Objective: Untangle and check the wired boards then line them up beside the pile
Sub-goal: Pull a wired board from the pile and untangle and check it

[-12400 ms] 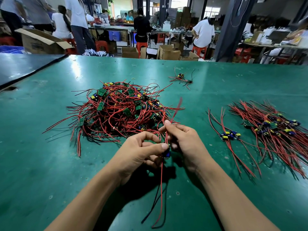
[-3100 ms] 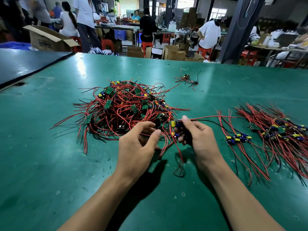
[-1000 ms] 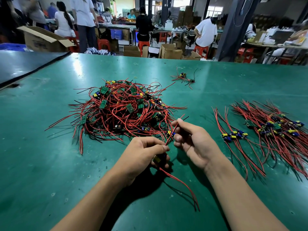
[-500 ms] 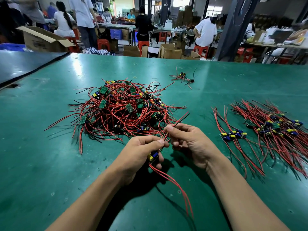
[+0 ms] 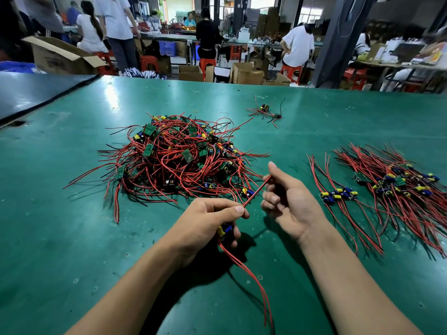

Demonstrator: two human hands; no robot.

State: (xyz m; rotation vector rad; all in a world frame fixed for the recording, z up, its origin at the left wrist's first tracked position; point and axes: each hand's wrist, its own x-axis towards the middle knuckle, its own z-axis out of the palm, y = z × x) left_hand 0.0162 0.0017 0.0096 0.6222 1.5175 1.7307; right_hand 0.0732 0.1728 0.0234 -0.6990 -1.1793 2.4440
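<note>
Under the left hand [image 5: 208, 223] and the right hand [image 5: 287, 201], the green table [image 5: 72, 238] runs away to its far edge. Ahead of the left hand and a little to its left lies the tangled pile [image 5: 179, 160] of wired boards, with red and black leads looped over small green boards that carry yellow and blue parts. Out to the right of the right hand we see the sorted batch [image 5: 399, 189], its leads fanned roughly one way. Between that batch and the right hand a short row of boards [image 5: 338, 193] lies just apart from it, their leads running toward us.

Our left hand is curled round one wired board [image 5: 225, 230]; only a yellow and a blue part show under the fingers. Its thumb and forefinger also pinch a red lead [image 5: 256, 191] that runs up and rightward into our right hand. That hand is turned palm up with the fingers curled and the thumb raised, and it holds the lead's far end by the forefinger. From beneath the left hand two more red leads [image 5: 238, 261] trail toward us across the table.

Far ahead of the right hand, well apart from the pile, a stray board [image 5: 264, 108] lies alone with its leads splayed. Just past the pile's far edge sits a small yellow ring [image 5: 195, 110].
</note>
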